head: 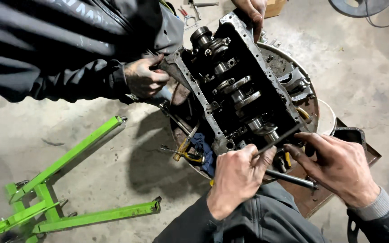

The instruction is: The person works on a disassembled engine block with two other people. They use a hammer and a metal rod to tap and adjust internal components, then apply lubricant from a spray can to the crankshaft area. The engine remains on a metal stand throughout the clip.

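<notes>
1. A single head-worn camera looks steeply down from above the wearer's own left hand (pixel 236 176) and right hand (pixel 338 167), which enter from the bottom edge.
2. The view faces forward and downward across an engine block (pixel 241 85) set on a round drum (pixel 314 105), filling the centre of the frame at close working range.
3. A co-worker's hand (pixel 144 78) reaches in from the upper left, opposite the wearer.
4. Concrete floor (pixel 113 171) and a green stand (pixel 64 189) fill the lower left; with only one view, nothing overlaps.
</notes>
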